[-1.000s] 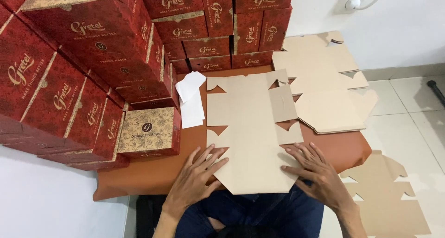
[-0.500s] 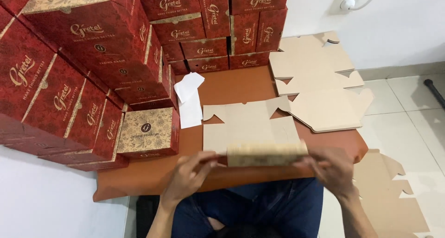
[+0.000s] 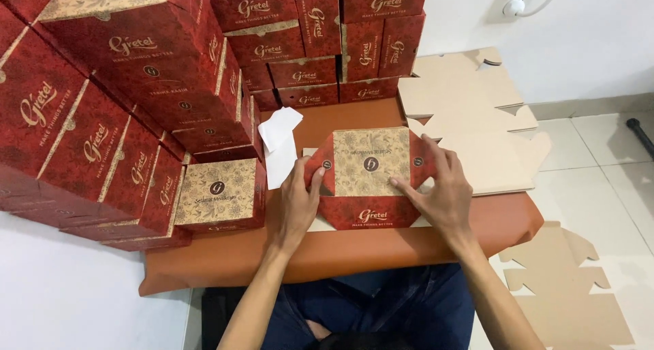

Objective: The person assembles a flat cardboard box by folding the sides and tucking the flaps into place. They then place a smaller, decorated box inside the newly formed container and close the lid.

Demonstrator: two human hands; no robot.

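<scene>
Right now your left hand (image 3: 297, 201) presses flat on the left end of the folded box blank (image 3: 368, 180), fingers spread and released, with the thumb resting against the blank's red angled flap. Your right hand (image 3: 441, 188) lies on the right end, fingers splayed and unclenched, the index finger (image 3: 403, 186) pointing inward onto the beige patterned panel while the other fingertips reach past the blank's far right corner. Neither hand grasps anything; both simply press down. The blank sits between your two hands on the orange-brown table (image 3: 340, 251), printed side up, with its red front strip nearest your wrists and a sliver of its plain inner face showing under your left palm. Just beyond your left fingertips lie white paper slips (image 3: 279, 146), and further left of that hand stands a finished patterned box (image 3: 219, 195), close to your thumb side but not touching it. Beyond your right fingertips a stack of flat cardboard blanks (image 3: 470, 115) overhangs the table edge. Past both hands' fingertips red boxes (image 3: 313, 43) are stacked against the wall, and more flat blanks (image 3: 572, 289) rest on the tiled floor beside your right forearm.
</scene>
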